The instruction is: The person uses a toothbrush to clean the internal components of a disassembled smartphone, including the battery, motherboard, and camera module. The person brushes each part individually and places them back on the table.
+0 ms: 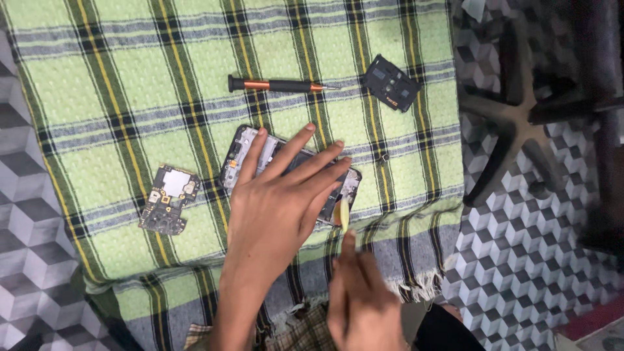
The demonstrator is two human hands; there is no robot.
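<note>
An opened phone body (244, 146) lies on a green checked cloth (130, 84), its insides showing. My left hand (276, 201) lies flat over it, fingers spread, pressing it down. My right hand (361, 296) comes up from below and grips a small yellow pry pick (344, 214), whose tip meets the phone's lower right edge. A circuit board (168, 198) rests on the cloth to the left of the phone.
A black and orange screwdriver (276, 85) lies above the phone. A small black cover part (390, 83) sits to its right. A tiny screw (385, 156) is on the cloth. A black chair base (520, 117) stands on the cube-patterned floor at right.
</note>
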